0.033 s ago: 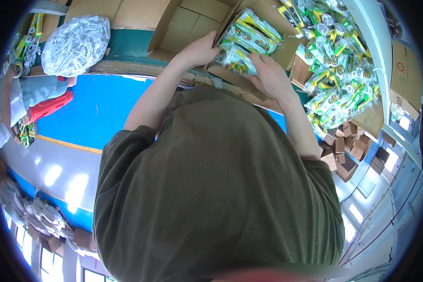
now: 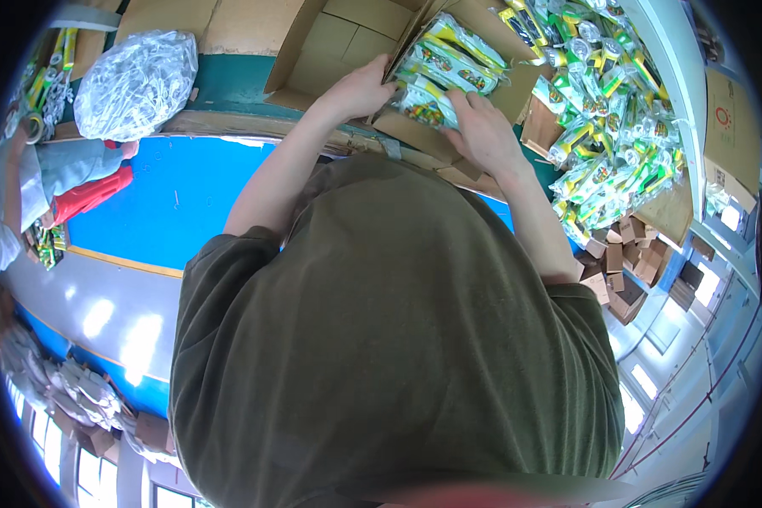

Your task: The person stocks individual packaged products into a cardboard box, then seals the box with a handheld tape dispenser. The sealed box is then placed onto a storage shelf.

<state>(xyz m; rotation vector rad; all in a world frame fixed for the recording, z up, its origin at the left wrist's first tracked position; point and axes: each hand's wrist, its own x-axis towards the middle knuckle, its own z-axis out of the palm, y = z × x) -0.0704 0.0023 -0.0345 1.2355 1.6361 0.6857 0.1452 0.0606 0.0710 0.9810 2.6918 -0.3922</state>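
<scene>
Both hands gripping one stack of green-yellow packets (image 2: pixel 449 72): left hand (image 2: pixel 360 89), right hand (image 2: pixel 483 131). One open cardboard box (image 2: pixel 330 38) underneath. Uncounted loose packet pile (image 2: pixel 610 127) right of right hand.

open cardboard boxes (image 2: pixel 339 42): 2 | clear plastic bag (image 2: pixel 135 85): 1 | green-yellow packets (image 2: pixel 610 127): many

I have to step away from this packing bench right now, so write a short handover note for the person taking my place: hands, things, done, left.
Left hand: grips the left end of a bundle of green-and-yellow packets.
Right hand: holds the bundle's right, lower side.
Bundle: held over the edge of the open cardboard box, not yet down inside.
Stock: loose pile of the same packets on the bench to the right.
Done: one bundle gathered; the box floor that shows is bare.
Left: probably set this bundle in, then work through the pile.
</scene>
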